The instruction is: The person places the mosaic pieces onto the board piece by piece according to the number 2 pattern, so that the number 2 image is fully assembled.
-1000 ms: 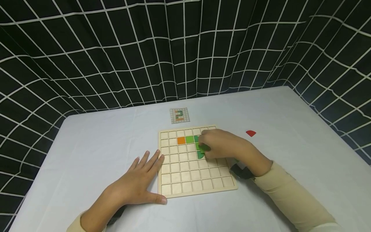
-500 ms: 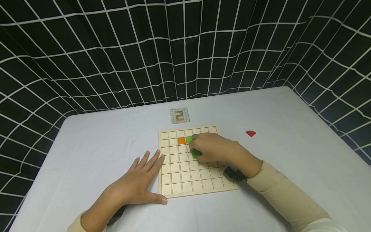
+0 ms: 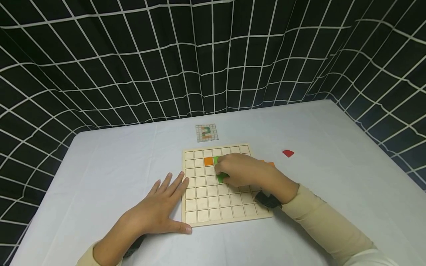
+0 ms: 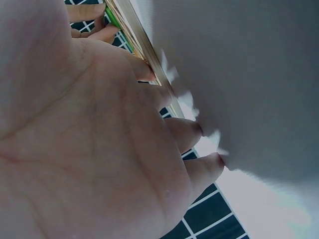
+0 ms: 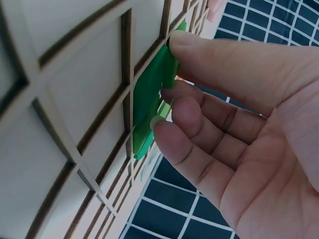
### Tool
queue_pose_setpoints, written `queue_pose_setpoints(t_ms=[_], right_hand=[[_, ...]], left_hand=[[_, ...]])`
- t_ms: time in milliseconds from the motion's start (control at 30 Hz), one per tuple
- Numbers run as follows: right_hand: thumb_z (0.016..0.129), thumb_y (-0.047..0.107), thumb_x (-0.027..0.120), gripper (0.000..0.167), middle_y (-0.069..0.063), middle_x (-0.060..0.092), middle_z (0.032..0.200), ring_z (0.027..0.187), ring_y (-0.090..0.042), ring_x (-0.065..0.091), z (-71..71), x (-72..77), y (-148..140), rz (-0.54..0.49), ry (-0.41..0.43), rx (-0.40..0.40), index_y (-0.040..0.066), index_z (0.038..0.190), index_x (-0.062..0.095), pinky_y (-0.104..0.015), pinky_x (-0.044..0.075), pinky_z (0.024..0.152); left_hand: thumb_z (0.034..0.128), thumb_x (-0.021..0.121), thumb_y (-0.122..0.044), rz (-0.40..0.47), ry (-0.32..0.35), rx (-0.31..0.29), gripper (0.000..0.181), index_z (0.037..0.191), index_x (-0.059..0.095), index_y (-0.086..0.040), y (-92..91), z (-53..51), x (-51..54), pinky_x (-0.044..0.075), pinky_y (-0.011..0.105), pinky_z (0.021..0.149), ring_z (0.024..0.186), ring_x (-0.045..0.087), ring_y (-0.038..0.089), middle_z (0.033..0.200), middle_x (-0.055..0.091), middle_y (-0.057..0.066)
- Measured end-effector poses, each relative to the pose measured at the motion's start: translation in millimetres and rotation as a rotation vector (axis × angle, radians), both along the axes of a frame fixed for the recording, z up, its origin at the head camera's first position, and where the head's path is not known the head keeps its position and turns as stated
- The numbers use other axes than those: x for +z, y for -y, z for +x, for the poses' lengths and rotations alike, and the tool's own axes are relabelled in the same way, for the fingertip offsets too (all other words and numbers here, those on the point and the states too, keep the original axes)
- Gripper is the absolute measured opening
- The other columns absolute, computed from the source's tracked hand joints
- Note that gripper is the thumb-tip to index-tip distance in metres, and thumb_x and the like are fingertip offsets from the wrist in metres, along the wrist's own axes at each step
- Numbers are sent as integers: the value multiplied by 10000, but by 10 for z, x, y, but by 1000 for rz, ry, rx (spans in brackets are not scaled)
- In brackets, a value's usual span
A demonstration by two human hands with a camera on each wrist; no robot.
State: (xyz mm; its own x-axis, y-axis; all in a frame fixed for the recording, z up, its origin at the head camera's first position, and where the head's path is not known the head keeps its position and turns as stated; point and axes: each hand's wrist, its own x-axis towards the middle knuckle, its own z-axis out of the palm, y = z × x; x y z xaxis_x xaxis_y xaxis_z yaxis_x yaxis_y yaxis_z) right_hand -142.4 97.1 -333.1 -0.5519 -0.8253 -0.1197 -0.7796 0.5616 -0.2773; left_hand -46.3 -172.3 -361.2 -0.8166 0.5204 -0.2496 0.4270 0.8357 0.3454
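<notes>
A wooden grid board [image 3: 213,213] lies on the white table. My left hand [image 3: 156,212] is spread flat, its fingertips touching the board's left edge and the thumb by the near left corner. Over the board's middle, my right hand [image 3: 240,169] pinches a green tile [image 3: 221,178] between thumb and fingers. In the right wrist view, the thumb is on a green tile [image 5: 173,67] beside a darker green piece [image 5: 148,82] set in the grid. An orange square tile [image 3: 208,161] and a light green tile [image 3: 216,159] sit in an upper row. My right hand hides other pieces.
Behind the board lies a small pattern card [image 3: 206,133] with coloured shapes. A red quarter-round piece [image 3: 288,153] is on the table to the right. Orange pieces [image 3: 272,164] show partly behind my right wrist. A black curtain with white grid lines [image 3: 213,59] stands behind the table.
My right hand has moved left across the board with the green tile, then shifted only slightly. Orange pieces beyond the wrist have come into sight. My left hand stays put.
</notes>
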Motion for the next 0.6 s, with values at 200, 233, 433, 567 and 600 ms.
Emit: queue_pose_setpoints(t_ms=[200,233,433,567,600], right_hand=[[820,55,825,154,59,546,768,705,-120,504,24,-29,12,-19,-22,-4,122,793,688,-261,472,666],[814,46,825,152,62,544,770,702,-118,505,36,-34,15,-24,-35,-2,117,792,693,-259,476,669],[834,-40,731,149,74,467,716,656,-116,452,138,-55,-36,-35,-111,17,97,782,709,-238,437,606],[858,-57,685,181,97,590,758,737,-116,508,110,-13,-179,-105,8,-19,111,854,751,-284,478,712],[868,-45,689,174,93,638,809,779,-109,538,81,7,-234,-117,53,-34,110,899,761,-303,496,765]], left_hand=[[703,620,-850,1,0,3,1256,1611,195,-93,-5,1,-1,82,638,1160,1505,19,413,1673,58,95],[703,622,-849,0,0,3,1256,1611,195,-94,-6,2,-3,80,635,1162,1506,19,412,1672,59,94],[704,617,-852,-4,1,0,1257,1613,189,-96,-7,6,-8,79,629,1164,1507,17,405,1673,56,88],[700,616,-855,-5,1,2,1259,1613,189,-100,-6,7,-13,77,630,1164,1508,12,404,1674,51,85],[701,618,-854,-6,0,2,1258,1614,188,-102,-6,7,-16,75,628,1165,1508,11,402,1674,49,83]])
